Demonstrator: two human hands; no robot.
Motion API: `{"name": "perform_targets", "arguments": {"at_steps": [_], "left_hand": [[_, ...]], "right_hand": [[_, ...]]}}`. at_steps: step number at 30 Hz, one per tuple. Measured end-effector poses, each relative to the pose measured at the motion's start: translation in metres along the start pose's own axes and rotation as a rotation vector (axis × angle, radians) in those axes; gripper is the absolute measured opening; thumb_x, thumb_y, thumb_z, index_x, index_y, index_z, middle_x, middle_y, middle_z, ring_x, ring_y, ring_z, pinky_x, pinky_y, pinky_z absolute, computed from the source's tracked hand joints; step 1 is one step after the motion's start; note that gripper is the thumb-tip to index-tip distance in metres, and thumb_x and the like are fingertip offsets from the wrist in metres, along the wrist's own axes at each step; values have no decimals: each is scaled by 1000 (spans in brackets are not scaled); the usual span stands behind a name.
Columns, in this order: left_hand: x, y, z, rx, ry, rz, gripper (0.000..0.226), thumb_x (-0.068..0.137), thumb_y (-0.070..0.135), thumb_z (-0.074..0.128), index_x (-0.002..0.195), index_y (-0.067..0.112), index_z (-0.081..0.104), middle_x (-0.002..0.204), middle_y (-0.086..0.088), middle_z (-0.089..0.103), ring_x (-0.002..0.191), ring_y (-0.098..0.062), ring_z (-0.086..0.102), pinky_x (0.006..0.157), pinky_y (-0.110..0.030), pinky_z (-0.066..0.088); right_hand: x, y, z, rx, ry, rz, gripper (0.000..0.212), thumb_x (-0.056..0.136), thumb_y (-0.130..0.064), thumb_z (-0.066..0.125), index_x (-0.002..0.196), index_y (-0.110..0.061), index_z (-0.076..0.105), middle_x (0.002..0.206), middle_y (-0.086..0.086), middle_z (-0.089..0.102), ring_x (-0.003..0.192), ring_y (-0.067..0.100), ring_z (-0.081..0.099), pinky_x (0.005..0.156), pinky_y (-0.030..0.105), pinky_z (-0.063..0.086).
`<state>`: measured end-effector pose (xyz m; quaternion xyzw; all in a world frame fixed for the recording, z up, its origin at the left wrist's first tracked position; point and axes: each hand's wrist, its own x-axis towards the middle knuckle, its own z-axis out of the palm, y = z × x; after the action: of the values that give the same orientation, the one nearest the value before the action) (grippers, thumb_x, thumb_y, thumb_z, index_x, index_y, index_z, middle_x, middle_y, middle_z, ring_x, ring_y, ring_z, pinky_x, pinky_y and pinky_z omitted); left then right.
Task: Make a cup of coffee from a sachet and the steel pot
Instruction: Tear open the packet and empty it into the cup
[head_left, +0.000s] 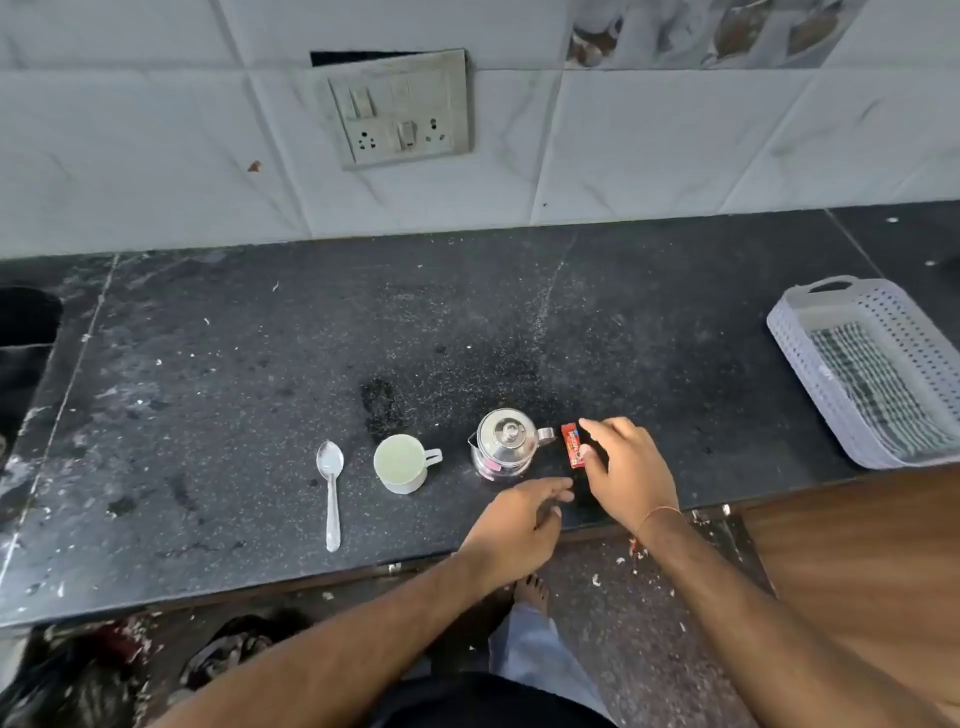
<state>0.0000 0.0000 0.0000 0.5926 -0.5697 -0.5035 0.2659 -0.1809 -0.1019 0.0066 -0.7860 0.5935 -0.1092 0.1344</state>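
A small red coffee sachet (572, 445) lies on the black counter, just right of the lidded steel pot (504, 449). My right hand (631, 470) reaches over the sachet from the right, with the index fingertip by its far end and the thumb tip at its near end. The fingers are spread and fairly straight. My left hand (522, 519) hovers low in front of the pot, fingers relaxed, holding nothing. A white cup (402, 464) stands left of the pot, its handle pointing right. A steel spoon (331, 491) lies left of the cup.
The black stone counter (208, 415) is speckled with crumbs and stains. A white perforated plastic basket (867, 369) sits at the right end. A socket panel (402, 109) is on the tiled wall behind. A bare foot shows on the floor below the counter edge.
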Motion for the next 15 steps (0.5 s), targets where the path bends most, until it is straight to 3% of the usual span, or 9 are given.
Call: {"name": "perform_targets", "arguments": {"at_steps": [4,7,11,13,15], "left_hand": [[20,18,19,8,49,-97,52,106,15,54,158,23,53,138,-11,70,117,-31,67,108,-42,54],[37,21,36,-7,95,-155,60,104,20,53,163,23,44,157,-1,53,124,-38,66,111,-49,55],[56,13,56,-18,161,-214,63,103,22,53,165,24,41,161,4,47,124,-28,68,113,-44,53],[60,14,63,-31,188,-231,62,104,19,54,165,26,42,160,6,49,104,-11,72,106,-36,55],[61,14,68,-39,203,-244,61,106,16,53,165,26,41,161,8,48,83,-6,70,96,-25,54]], "right_hand": [[26,17,0,4,-203,-31,45,102,-28,64,147,-29,63,134,-4,59,123,25,57,96,43,56],[48,27,5,5,-314,-76,49,103,-32,64,152,-30,58,141,-3,56,129,25,55,102,41,54],[67,40,13,-12,-389,-129,52,100,-35,68,151,-30,58,139,-5,55,126,24,59,99,40,56],[74,46,17,-15,-426,-156,52,98,-35,71,148,-29,60,137,-5,55,124,24,60,98,41,57],[79,50,19,7,-439,-165,47,96,-36,74,141,-29,65,134,-6,56,121,22,62,95,42,58]]}}
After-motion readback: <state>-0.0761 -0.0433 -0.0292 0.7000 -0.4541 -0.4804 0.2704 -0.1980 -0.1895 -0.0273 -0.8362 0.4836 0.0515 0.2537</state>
